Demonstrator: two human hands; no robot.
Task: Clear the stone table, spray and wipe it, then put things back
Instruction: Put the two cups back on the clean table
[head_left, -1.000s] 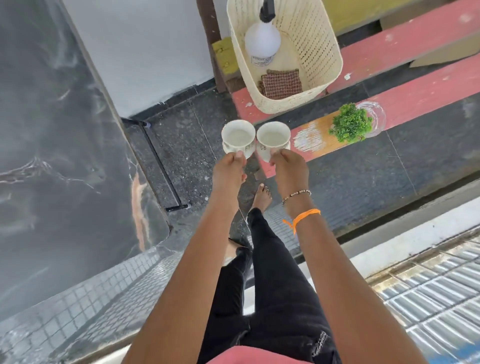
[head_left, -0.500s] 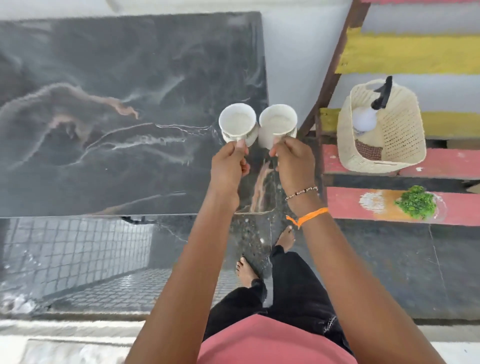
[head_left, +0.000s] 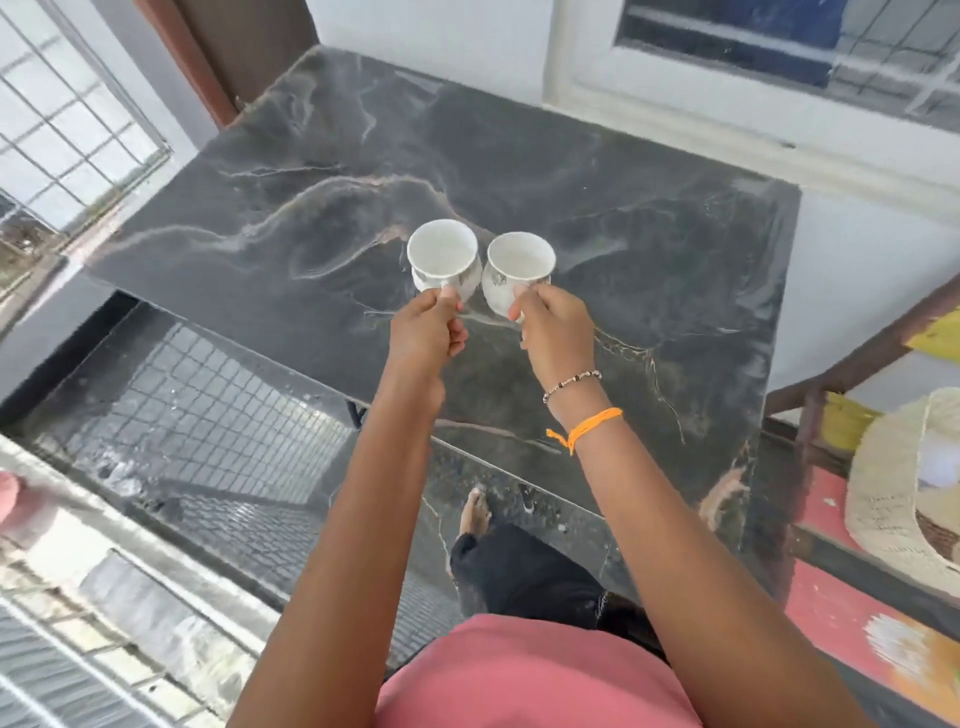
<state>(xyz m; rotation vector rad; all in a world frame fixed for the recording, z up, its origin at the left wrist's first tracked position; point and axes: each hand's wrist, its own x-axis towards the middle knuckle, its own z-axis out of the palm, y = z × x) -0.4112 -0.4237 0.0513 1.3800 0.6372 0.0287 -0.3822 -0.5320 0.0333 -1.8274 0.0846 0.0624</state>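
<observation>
The dark veined stone table (head_left: 649, 218) fills the middle of the head view, its top bare. My left hand (head_left: 427, 332) grips the handle of a white cup (head_left: 443, 258), held upright above the table's near half. Beside it my right hand (head_left: 555, 326) grips the handle of a second white cup (head_left: 518, 270). The two cups almost touch and both look empty. At the right edge a cream woven basket (head_left: 883, 499) stands on a red bench (head_left: 841, 613); the spray bottle inside it shows only as a white blur.
A white wall and a window frame run behind the table. A barred gate stands at the far left. Glossy dark floor tiles lie below the table's near edge, where my bare foot (head_left: 475, 512) stands. The red and yellow bench flanks the table's right side.
I have turned from the bench to face the table squarely. Both hands have carried the cups from the table's right edge to above its middle; the basket has slid to the right edge of view.
</observation>
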